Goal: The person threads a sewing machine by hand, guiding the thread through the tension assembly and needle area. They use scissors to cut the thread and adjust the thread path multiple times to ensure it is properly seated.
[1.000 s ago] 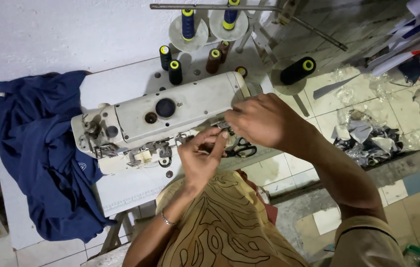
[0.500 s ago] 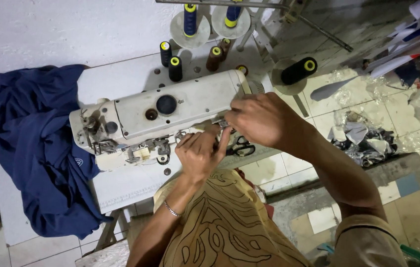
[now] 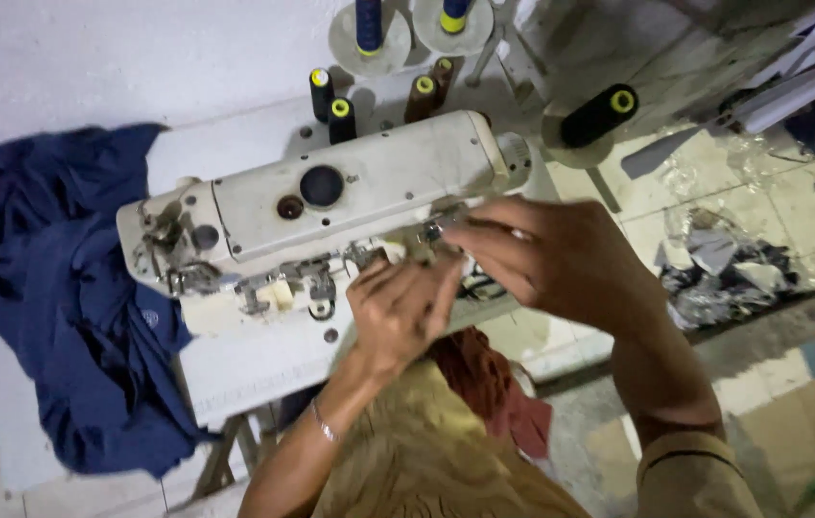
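1. Sewing machine: cream-white, sits on the white table, head lying across the frame w/ needle end at left. Both your hands work at its front, right of centre, by the thread guides.
2. Left hand: fingers curled up against the small metal fittings on the machine's front; looks like a pinch on sth fine, prob. thread, but can't tell what it grips.
3. Right hand: arched over the same spot, fingertips bunched & touching the fittings; grip contents hidden.
4. Handling (judgement): machine body is heavy, rigid, won't shift under finger pressure. The guides are small, hard, prob. snaggy; thread there is thin, limp, easy to lose. Take it close to the tip, btw. thumb & forefinger.
5. Count: 1 machine; 7 thread cones in view behind it on the stand, 2 cut off at the top edge.
6. Blue cloth: 1 heap, soft, draped over the table's left end, touching the machine's needle end.
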